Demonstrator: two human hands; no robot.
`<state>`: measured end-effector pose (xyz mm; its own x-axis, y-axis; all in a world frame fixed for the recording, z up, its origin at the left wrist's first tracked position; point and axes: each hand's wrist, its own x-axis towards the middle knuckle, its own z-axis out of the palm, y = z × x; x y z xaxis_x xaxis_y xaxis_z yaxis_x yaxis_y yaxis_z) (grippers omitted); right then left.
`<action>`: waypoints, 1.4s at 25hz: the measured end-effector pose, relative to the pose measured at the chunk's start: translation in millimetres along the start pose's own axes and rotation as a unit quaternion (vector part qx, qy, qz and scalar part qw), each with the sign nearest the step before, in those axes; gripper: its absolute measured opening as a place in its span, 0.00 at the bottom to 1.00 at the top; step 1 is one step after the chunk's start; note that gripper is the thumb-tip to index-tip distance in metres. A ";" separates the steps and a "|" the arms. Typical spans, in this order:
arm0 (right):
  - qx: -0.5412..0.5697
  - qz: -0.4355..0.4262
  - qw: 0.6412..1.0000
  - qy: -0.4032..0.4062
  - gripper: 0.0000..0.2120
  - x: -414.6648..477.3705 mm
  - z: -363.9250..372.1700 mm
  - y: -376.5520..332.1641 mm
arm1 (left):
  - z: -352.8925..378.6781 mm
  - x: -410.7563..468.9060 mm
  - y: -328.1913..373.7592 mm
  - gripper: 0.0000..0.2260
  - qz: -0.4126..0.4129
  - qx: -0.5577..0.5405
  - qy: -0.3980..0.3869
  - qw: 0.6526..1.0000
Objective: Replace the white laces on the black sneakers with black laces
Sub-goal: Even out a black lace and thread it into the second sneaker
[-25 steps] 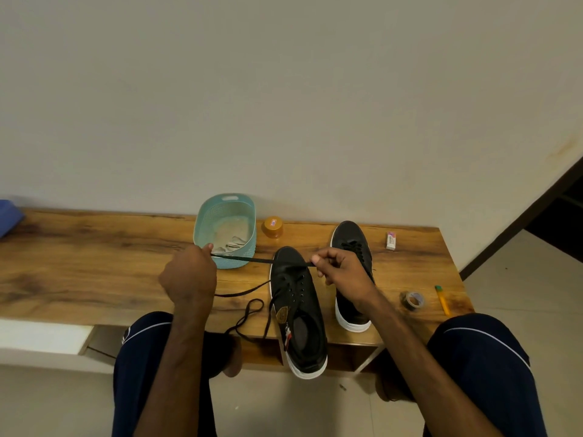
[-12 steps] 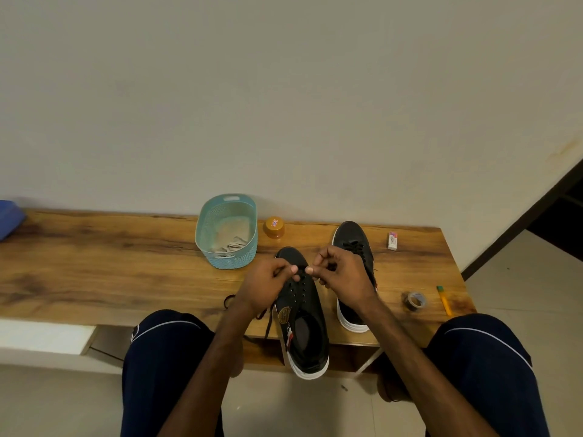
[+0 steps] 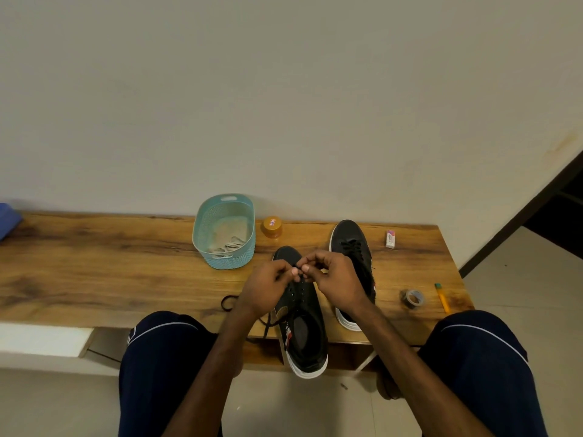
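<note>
Two black sneakers with white soles stand on the wooden table (image 3: 94,263). The near sneaker (image 3: 303,329) overhangs the table's front edge; its eyelets show bare below my fingers. My left hand (image 3: 268,288) and my right hand (image 3: 334,279) meet over its toe end, both pinching the black lace (image 3: 228,302) at the front eyelets. The lace's slack loops on the table left of the shoe and hangs below my left wrist. The far sneaker (image 3: 351,244) carries a black lace. White laces (image 3: 232,244) lie in the teal basket (image 3: 206,228).
An orange-capped jar (image 3: 271,227) stands behind the near sneaker. A small white box (image 3: 390,239), a tape roll (image 3: 412,298) and a yellow pen (image 3: 442,298) lie at the table's right end. A blue object (image 3: 8,219) sits at the far left. My knees flank the table edge.
A second ago my left hand held the lace pulled out taut to the left. It has come back to the shoe's toe, and both hands now pinch the lace together there.
</note>
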<state>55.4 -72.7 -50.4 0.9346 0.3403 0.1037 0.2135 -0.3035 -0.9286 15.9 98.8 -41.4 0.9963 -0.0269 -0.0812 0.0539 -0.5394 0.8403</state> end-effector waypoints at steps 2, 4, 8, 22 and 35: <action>0.002 -0.006 1.000 0.008 0.05 -1.2 1.5 -1.0 | 1.6 1.3 -1.2 0.05 -0.006 -0.020 0.022 1.000; -0.004 -0.011 1.000 0.022 0.04 -0.9 0.1 -0.3 | 2.2 1.1 -1.8 0.01 -0.010 -0.063 0.052 0.997; 0.009 -0.004 1.000 0.001 0.03 -1.1 0.8 -2.7 | -0.1 0.5 1.2 0.10 0.029 -0.042 0.049 0.997; -0.348 0.088 0.915 -0.182 0.25 -17.3 29.7 27.0 | 23.5 12.0 -20.4 0.05 -0.085 0.148 0.181 0.969; -0.106 0.158 0.981 -0.042 0.16 -13.1 27.6 64.1 | 53.0 22.9 -27.3 0.04 -0.107 0.209 0.121 0.965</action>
<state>49.0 -72.0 -121.1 0.9388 0.2691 -0.2152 -0.0200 -0.5810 -0.8137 33.7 68.3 -94.6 0.9546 0.2919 -0.0587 0.2782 -0.8042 0.5252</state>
